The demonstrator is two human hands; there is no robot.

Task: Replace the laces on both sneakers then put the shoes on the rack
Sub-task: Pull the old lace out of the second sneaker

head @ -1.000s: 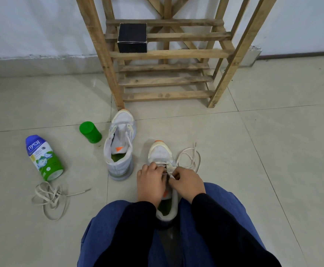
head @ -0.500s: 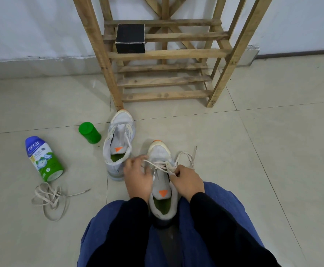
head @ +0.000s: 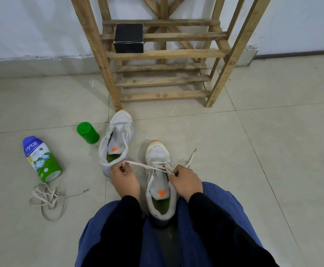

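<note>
Fingers (head: 121,168) of the left hand (head: 125,181) are curled and pinched on a pale lace (head: 141,165). From there it runs in a straight line rightward to the lower eyelets of the near sneaker (head: 158,153). The right hand (head: 188,182) sits at the shoe's right edge, its fingers (head: 175,171) curled and nipping the lace where it crosses the eyelets. This sneaker stands on the floor (head: 253,151) between the knees, heel toward the person and toe pointing away at the rack (head: 163,54). The shoe's long axis therefore runs front to back, while the held stretch of lace lies across it, out to the left. The other lace end trails on the floor beyond the right hand.

Only the lowest rows look threaded, so the left hand, holding the free run, seems the one to bring its end back across to the next eyelet. A second sneaker (head: 116,139) stands unlaced just to the left, and a loose lace (head: 47,199) lies well apart.
</note>
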